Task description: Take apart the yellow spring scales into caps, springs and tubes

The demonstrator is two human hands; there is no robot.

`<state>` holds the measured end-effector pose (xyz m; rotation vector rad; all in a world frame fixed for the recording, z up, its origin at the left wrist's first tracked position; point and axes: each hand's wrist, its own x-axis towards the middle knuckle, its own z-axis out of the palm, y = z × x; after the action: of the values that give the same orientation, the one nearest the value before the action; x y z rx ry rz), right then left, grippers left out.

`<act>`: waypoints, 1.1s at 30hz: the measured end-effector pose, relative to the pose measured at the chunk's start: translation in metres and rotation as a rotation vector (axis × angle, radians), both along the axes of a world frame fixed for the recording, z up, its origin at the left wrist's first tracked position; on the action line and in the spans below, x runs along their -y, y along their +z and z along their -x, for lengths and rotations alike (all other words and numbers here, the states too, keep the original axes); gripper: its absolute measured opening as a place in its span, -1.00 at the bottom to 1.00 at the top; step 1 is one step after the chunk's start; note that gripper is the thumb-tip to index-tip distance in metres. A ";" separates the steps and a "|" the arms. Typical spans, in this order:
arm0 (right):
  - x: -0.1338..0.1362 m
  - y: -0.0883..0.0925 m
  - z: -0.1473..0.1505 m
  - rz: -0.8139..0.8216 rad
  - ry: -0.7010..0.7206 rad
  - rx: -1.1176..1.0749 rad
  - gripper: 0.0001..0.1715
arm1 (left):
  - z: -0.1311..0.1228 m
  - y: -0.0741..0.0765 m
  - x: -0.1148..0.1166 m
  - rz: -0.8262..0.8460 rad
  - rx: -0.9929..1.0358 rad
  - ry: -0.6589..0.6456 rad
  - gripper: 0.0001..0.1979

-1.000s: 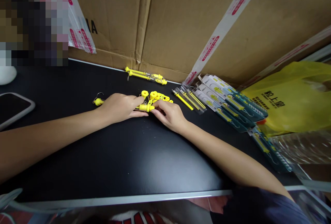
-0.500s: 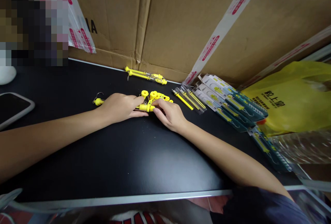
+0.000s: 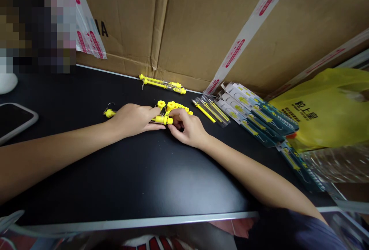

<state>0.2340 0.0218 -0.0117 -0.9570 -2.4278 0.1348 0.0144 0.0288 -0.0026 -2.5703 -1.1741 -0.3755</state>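
A yellow spring scale (image 3: 161, 120) lies crosswise under and in my left hand (image 3: 131, 120), whose fingers are closed round its body. Its hooked end (image 3: 109, 113) sticks out on the left, past the back of that hand. My right hand (image 3: 188, 127) pinches with thumb and fingertips at the scale's yellow end cap (image 3: 170, 120). Just behind the fingers lie loose yellow plastic parts (image 3: 172, 106) with round holes, partly covered by my right hand.
Two more spring scales (image 3: 163, 84) lie at the back against a cardboard box (image 3: 201, 30). Clear tubes with yellow rods (image 3: 211, 110) and several printed packs (image 3: 253, 111) sit on the right, before a yellow bag (image 3: 325, 107). A phone (image 3: 17, 121) lies left on the black table (image 3: 138, 180).
My right thumb and fingers have shifted slightly at the end cap, with the fingers more curled now. My left hand and the scale stay in place.
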 end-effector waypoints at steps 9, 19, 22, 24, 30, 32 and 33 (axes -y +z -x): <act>-0.002 0.003 0.000 -0.042 -0.017 0.092 -0.71 | -0.001 0.000 0.001 -0.002 0.005 0.004 -0.52; 0.000 0.002 0.000 -0.010 0.003 0.006 -0.71 | 0.000 0.000 0.000 -0.016 0.018 -0.017 -0.54; -0.001 0.004 0.000 -0.016 -0.013 0.049 -0.73 | 0.000 -0.001 0.000 -0.019 0.027 -0.020 -0.53; -0.002 0.004 0.000 -0.034 -0.022 0.075 -0.72 | 0.000 -0.002 0.000 -0.028 0.029 -0.022 -0.52; -0.002 0.000 0.000 -0.054 -0.003 0.038 -0.74 | 0.000 -0.002 0.000 -0.037 0.013 -0.014 -0.52; -0.001 -0.001 0.000 -0.047 0.005 0.012 -0.76 | -0.001 -0.001 0.000 -0.025 0.005 -0.004 -0.52; -0.001 -0.001 0.000 -0.044 0.005 0.003 -0.76 | -0.001 0.000 0.000 -0.018 0.003 0.002 -0.52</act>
<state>0.2339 0.0228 -0.0127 -0.9321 -2.4260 0.0819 0.0153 0.0286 -0.0028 -2.5539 -1.1681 -0.3878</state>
